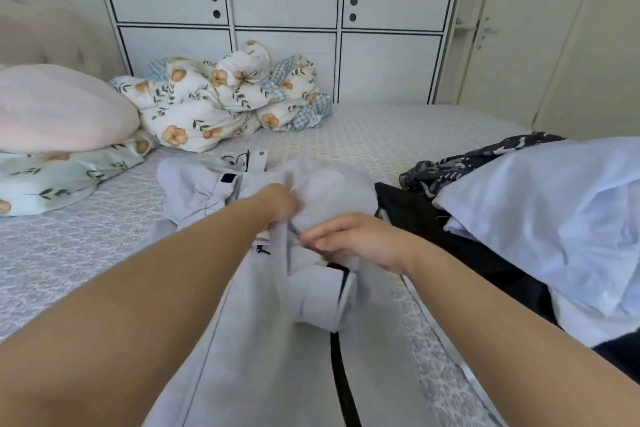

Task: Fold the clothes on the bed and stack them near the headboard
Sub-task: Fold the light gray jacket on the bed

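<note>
A pale grey garment (277, 340) with black trim lies stretched from the near edge toward the middle of the bed (381, 135). My left hand (280, 204) grips a bunched fold of its cloth. My right hand (349, 239) pinches the same grey cloth just to the right, fingers curled. Its far part (197, 187) lies crumpled with a black label showing. To the right sits a pile of other clothes: a white shirt (554, 211), a black garment (433, 218) and a dark patterned piece (478, 159).
The padded headboard (52, 35) is at the far left, with a pink pillow (59, 111) on a floral pillow (52, 180). A bundled floral quilt (228, 97) lies against the white wardrobe (284, 10). A door (519, 28) stands at right.
</note>
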